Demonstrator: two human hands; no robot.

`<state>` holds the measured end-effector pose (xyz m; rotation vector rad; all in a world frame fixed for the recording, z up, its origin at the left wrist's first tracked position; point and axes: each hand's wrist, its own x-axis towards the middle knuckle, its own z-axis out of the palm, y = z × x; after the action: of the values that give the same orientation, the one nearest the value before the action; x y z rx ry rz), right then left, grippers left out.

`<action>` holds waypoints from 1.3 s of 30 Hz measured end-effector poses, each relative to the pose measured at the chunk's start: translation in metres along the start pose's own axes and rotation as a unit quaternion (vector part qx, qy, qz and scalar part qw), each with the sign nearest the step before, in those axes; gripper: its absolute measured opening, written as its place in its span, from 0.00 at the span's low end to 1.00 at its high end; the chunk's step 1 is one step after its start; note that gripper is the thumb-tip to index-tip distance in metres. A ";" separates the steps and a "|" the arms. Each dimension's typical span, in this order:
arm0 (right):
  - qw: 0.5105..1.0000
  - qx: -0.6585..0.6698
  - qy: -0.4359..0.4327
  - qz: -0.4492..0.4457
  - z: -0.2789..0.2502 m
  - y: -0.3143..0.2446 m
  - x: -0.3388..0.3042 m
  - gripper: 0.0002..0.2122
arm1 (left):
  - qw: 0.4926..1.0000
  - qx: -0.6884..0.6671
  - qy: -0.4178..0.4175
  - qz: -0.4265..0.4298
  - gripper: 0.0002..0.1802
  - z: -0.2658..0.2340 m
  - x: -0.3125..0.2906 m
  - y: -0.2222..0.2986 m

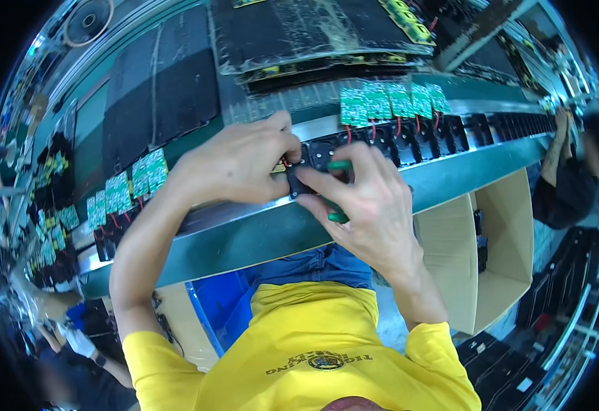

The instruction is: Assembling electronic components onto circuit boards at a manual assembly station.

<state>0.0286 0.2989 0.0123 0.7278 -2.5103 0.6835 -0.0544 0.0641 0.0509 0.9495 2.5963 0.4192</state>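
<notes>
**Small black plastic housing (pixel 295 185) sitting between the fingertips of two bare hands**

The housing is resting at the silver metal rail (pixel 207 218) along a dark green workbench (pixel 258 240). The left hand (pixel 234 163) is gripping its left side, thumb and fingers nearly closed. The right hand (pixel 378 198) is pressing its index fingertip against the right side while curling loosely around a hand tool with two green handles (pixel 338 218); the handles are standing apart, and whether its hidden tip is touching anything, I cannot tell. Just beyond, a row of square black plastic housings (pixel 406 147) is running rightward, thin red wires (pixel 399 127) leading to green circuit boards (pixel 376 101). An open brown cardboard box (pixel 445 264) is standing below the bench at right. Farther right, a dark-clothed co-worker (pixel 563 195) is reaching toward the row.
</notes>
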 end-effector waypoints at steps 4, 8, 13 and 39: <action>0.995 -0.084 -0.055 -0.023 0.021 0.004 -0.018 0.10 | 0.994 0.020 0.089 -0.055 0.19 -0.018 0.021 -0.002; 0.991 -0.107 -0.074 -0.028 0.024 0.004 -0.022 0.10 | 0.970 0.074 0.231 0.004 0.23 0.010 0.022 -0.001; 0.999 -0.050 -0.020 0.003 0.007 0.010 -0.016 0.11 | 0.942 0.079 0.317 0.079 0.28 0.064 -0.006 -0.002; 0.914 -0.200 0.117 0.333 -0.065 0.154 -0.034 0.14 | 0.901 0.143 0.403 0.074 0.24 -0.057 0.254 0.043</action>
<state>-0.0177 0.4618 -0.0061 -0.3622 -2.5259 0.3959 -0.2364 0.2552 0.0639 1.2837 3.4167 0.5742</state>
